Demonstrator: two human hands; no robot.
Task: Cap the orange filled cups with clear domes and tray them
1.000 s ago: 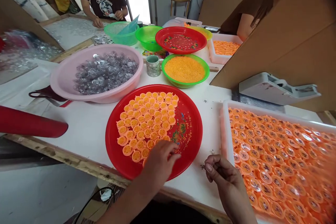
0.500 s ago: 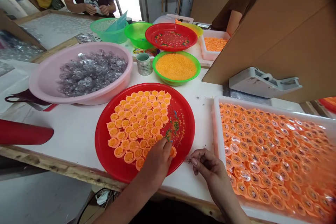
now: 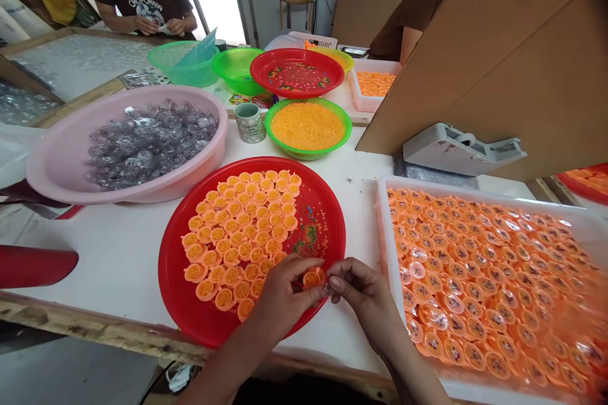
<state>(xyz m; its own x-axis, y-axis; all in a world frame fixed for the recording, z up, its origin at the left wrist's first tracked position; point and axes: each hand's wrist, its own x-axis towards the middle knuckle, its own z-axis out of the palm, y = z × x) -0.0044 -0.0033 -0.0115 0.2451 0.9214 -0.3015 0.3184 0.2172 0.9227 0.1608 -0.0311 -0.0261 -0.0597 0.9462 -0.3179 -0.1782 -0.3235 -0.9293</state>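
Observation:
My left hand (image 3: 291, 291) grips a small round orange plastic case (image 3: 312, 279) between thumb and fingers, over the right front rim of the red tray (image 3: 327, 202). Close against it, my right hand (image 3: 358, 291) pinches a small clear printed piece (image 3: 326, 288), mostly hidden by the fingertips. The two hands nearly touch. Many similar orange cases (image 3: 244, 231), holding yellow-orange bits, lie open side by side on the red tray, and some loose bits are scattered at its right.
To the right stands a white bin (image 3: 384, 228) of orange cases with printed faces. A pink basin (image 3: 42, 158) of clear plastic pieces is at left. Behind are a mug (image 3: 250, 123), a green bowl (image 3: 349, 133) of yellow bits, cardboard (image 3: 456, 76) and a tape dispenser (image 3: 456, 149). Another person (image 3: 147, 6) works opposite.
My left hand has lifted an orange case from the tray and brought it rightward to my right hand. The right hand has moved slightly left. The whole view has shifted a little.

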